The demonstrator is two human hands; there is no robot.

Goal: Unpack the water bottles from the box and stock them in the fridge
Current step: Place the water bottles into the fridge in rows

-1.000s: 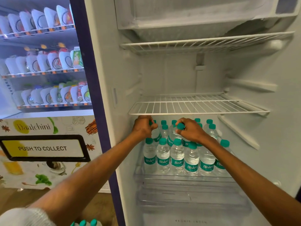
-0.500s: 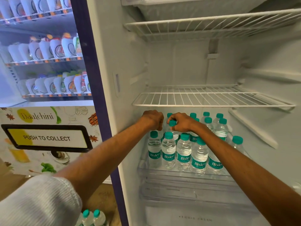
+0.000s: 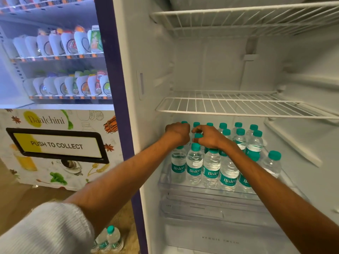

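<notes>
1. Inside the open white fridge [image 3: 229, 70], on the clear glass shelf [image 3: 201, 189] above the drawer, we see a cluster of small clear plastic water bottles with teal caps and teal Bisleri labels [image 3: 211, 167], all upright in rows.
2. Our left hand [image 3: 178, 133] is at the left rear of the cluster, fist curled over a bottle top; fingers clenched, what they grip is hidden, we cannot tell.
3. Our right hand [image 3: 209, 137] is just beside it, fingers pinching the teal cap of one bottle [image 3: 198, 135] in the second row.
4. Both white wire racks [image 3: 238, 107] above hold nothing.
5. More teal-capped bottles [image 3: 110, 239] sit on the floor at bottom left, by the grey sleeve [image 3: 47, 230].
6. Snack vending machine [image 3: 55, 143] stands to the left.
</notes>
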